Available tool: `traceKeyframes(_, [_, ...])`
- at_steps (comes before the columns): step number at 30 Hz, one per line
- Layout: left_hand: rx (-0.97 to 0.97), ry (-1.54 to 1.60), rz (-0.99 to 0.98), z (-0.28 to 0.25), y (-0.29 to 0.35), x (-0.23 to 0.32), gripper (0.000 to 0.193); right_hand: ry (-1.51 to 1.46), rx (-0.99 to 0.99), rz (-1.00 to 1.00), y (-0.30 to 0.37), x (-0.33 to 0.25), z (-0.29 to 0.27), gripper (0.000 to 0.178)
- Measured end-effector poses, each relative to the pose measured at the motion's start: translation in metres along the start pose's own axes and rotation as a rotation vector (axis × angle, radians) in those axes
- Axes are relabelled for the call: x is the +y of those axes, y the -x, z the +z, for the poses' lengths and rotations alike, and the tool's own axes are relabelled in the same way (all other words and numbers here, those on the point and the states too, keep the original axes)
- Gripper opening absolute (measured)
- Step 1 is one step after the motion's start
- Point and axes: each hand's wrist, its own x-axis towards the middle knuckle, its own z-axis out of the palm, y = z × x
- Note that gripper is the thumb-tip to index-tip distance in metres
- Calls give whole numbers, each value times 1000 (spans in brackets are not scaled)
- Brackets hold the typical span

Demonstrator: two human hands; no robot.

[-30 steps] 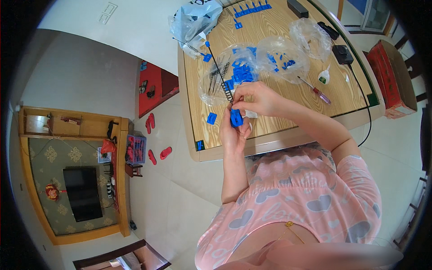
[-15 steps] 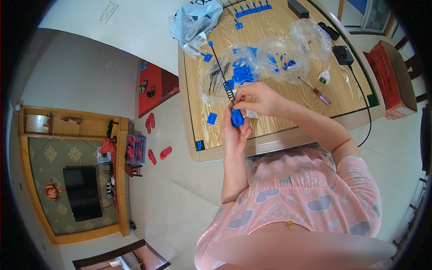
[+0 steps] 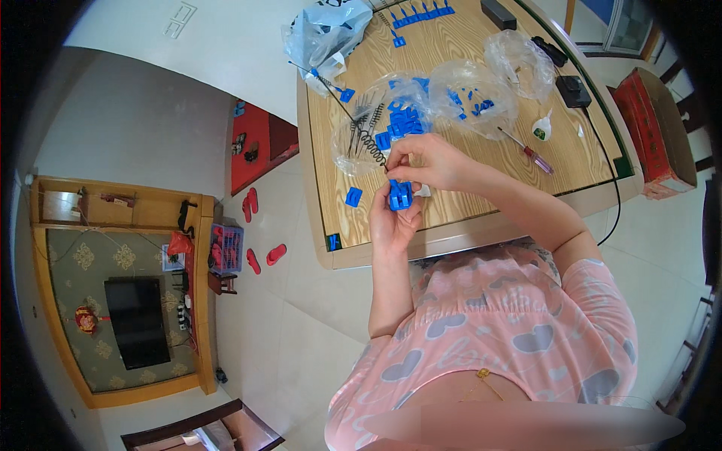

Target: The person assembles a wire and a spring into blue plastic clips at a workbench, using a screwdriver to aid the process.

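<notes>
So the person has 2 bare hands busy at this wood-grain table. Left hand is curled in pretty snug, fingers wrapped around a blue plastic block that pokes up out of the grip. Right hand sits just beyond and to the right of it, thumb and fingers in a narrow pinch at the bottom end of a black spring rod. Can't tell from here whether the rod's end is actually in the block or only right against it, fingertips cover that bit. The rod leans away from the right hand, up and to the left, coil near the fingers, little blue tip at the far end.

Just left of the left hand there's 1 loose blue piece on the table. Right past both hands is a clear bag with a heap of blue parts and some dark springs. Beyond the right hand and a bit to its right, a 2nd clear bag has smaller blue bits. Screwdriver with a purplish handle lies well off to the right of the right hand, and far beyond both hands there's a row of blue pieces.
</notes>
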Motion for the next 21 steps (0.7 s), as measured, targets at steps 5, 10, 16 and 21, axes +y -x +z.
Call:
traceKeyframes(5, [-86,136,-75,-3,-1,0,32,36,-55,92,-2,-3,-1,11])
traceKeyframes(10, [-40,140,-82,0,0,-1,31,45,-55,105,0,-2,-1,11])
traceKeyframes(16, [-46,156,-82,0,1,-3,30,28,-38,73,0,2,0,18])
traceKeyframes(21, [-97,147,-94,-3,-1,-2,32,9,-40,43,1,9,1,17])
